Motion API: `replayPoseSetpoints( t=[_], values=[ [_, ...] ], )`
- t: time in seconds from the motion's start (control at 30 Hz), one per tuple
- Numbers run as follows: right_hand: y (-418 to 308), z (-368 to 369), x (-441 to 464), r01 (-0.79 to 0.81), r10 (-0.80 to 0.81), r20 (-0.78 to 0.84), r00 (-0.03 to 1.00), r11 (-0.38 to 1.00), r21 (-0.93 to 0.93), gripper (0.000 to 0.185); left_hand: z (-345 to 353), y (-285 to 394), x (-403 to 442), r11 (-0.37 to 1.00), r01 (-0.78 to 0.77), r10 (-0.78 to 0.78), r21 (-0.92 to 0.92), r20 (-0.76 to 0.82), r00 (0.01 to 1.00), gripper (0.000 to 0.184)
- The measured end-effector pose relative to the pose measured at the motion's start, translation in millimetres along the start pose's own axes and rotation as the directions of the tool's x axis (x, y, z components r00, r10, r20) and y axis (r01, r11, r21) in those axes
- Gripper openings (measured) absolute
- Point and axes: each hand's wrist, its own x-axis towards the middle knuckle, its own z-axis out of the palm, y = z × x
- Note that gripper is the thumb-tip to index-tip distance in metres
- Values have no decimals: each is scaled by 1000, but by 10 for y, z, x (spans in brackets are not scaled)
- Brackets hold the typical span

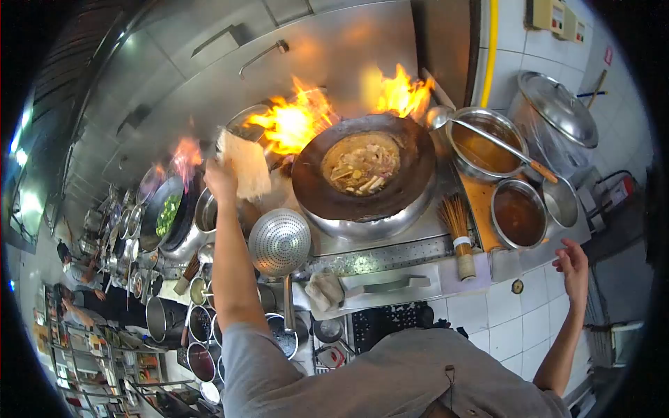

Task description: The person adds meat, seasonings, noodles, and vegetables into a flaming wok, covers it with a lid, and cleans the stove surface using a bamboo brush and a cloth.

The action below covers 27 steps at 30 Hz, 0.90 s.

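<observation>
My left hand [221, 180] is closed on the edge of a pale, flat cloth [245, 166], stretched out to the left of the big wok. The dark wok [306, 167] sits on the burner with food pieces in bubbling brown liquid [362, 164]. Tall flames [296, 118] rise behind it, close to the cloth. Below my left hand lies a perforated skimmer [279, 242], its handle over the stove's front edge. Off to the right, my right hand [573, 268] hangs in the air, fingers apart and holding nothing, near a pot of brown sauce [519, 214].
A ladle [491, 141] rests across a pot of brown liquid [486, 115]. A bamboo brush [457, 233] stands right of the wok. A crumpled rag [324, 291] lies on the front ledge. Another wok with greens [167, 214] is at left, and other people [83, 299] stand further off.
</observation>
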Motion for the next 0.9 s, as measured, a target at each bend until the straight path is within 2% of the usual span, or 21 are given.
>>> replayPoseSetpoints(
  t=[0.07,0.2,0.27,0.33,0.43,0.47,0.57,0.63,0.7,0.77,0.83,0.87,0.9],
  values=[
    [-19,-47,-90,21,-19,-35,999,998,66,37,138,-72,-202,998,46,-45,-49,19,999,38],
    [-116,-54,-223,-74,78,-103,992,996,39,42,131,-25,-517,990,79,-71,-116,69,995,32],
    [-156,19,-361,-62,64,-40,997,998,33,42,108,-219,-691,994,72,-65,-78,82,995,32],
    [-313,181,-210,11,-9,-52,999,998,54,41,205,-212,-573,995,10,-7,-100,29,1000,31],
    [-433,310,-351,-6,7,-22,1000,999,39,39,118,-353,-514,997,57,-51,-54,107,993,31],
    [-430,353,-356,-9,10,-23,1000,999,53,38,132,-396,-470,998,-11,16,-59,85,996,31],
    [-422,465,-549,-72,73,-8,997,994,76,35,-132,-323,-330,991,-70,71,-110,-1,997,29],
    [-494,523,-577,-81,84,-29,996,992,93,33,-366,-123,-214,975,-132,140,-179,31,990,28],
    [-563,578,-650,-97,102,-41,994,990,103,31,-660,221,-155,963,-77,116,-260,137,984,26],
    [-517,611,-594,-87,89,-7,996,989,119,32,-809,527,-168,946,-95,169,-310,222,960,24],
    [-529,699,-479,-78,75,34,997,991,113,34,-643,705,-290,866,-271,362,-421,152,920,26],
    [-556,763,-411,-85,82,30,996,988,127,32,-524,810,-399,860,-318,419,-398,195,887,30],
    [-595,836,-324,-66,59,53,997,988,136,31,-391,975,-557,795,-378,504,-474,169,847,34]
  ],
)
